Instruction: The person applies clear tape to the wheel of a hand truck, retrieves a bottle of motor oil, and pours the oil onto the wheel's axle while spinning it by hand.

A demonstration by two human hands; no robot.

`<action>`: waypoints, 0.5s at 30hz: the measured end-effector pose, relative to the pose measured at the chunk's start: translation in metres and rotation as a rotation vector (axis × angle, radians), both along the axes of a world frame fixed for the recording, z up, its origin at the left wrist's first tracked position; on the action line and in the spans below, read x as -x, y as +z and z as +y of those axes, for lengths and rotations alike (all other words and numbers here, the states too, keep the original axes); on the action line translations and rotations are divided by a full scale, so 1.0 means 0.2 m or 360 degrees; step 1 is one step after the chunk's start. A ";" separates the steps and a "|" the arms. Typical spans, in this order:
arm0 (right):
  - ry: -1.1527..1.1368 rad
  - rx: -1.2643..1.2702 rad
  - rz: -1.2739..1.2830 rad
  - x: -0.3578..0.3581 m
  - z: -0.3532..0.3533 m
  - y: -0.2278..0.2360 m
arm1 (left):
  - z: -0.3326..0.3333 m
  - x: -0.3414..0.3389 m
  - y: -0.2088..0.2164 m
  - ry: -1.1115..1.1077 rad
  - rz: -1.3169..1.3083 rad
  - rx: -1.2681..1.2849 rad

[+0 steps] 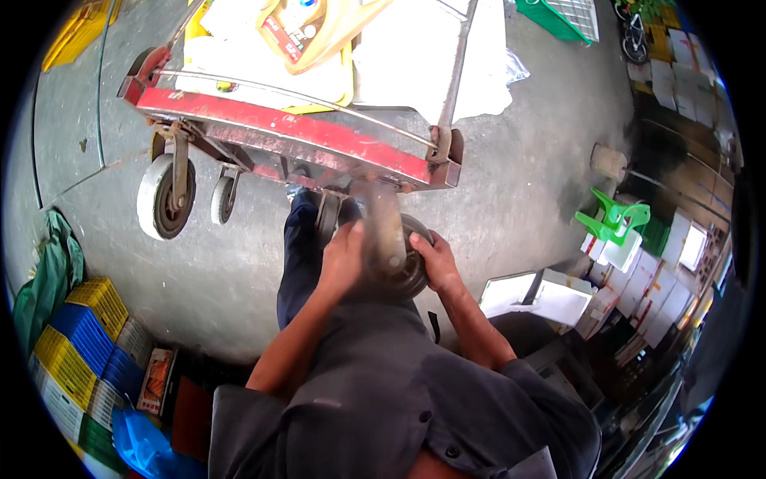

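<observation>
A dark caster wheel point(409, 283) in a worn metal fork point(388, 227) is between my hands, in front of the right part of a red cart point(279, 129). My left hand point(343, 259) is closed on the left side of the wheel, its fingertips partly hidden. From the right, my right hand point(437, 262) grips the rim, thumb on the wheel's face. The fork's upper end is blurred against the cart's edge; whether it is fastened there I cannot tell. Two pale-rimmed wheels, a near one point(166, 197) and a smaller one point(223, 199), show under the cart's left part.
On the cart lie a yellow tray point(349, 76), an orange bag point(319, 36) and white sheets point(407, 64). Stacked crates point(84, 327) stand at lower left beside a blue bag point(148, 439). A green stool point(613, 215) and open white box point(562, 295) are on the right.
</observation>
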State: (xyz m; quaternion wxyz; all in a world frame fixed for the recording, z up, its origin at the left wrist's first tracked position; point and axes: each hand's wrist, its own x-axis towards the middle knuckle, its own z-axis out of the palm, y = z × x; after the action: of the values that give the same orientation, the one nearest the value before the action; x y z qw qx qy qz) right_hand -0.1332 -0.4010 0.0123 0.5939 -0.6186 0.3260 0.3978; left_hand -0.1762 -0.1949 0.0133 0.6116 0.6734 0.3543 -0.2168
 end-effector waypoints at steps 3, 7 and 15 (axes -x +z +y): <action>-0.0059 -0.0071 -0.0050 0.04 -0.02 -0.04 | 0.00 0.00 0.00 -0.0064 -0.0022 -0.0067; -0.0123 -0.0110 0.0000 0.06 -0.02 -0.03 | 0.00 -0.02 -0.03 -0.0055 -0.0056 -0.0097; -0.0063 0.0011 -0.0108 0.08 0.01 0.00 | 0.02 -0.02 -0.03 -0.0123 -0.0037 -0.0065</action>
State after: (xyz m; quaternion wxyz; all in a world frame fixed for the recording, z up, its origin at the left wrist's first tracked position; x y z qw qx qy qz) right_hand -0.1485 -0.3993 0.0121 0.6102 -0.6272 0.3193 0.3637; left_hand -0.1730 -0.1918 0.0067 0.5929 0.7014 0.3253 -0.2251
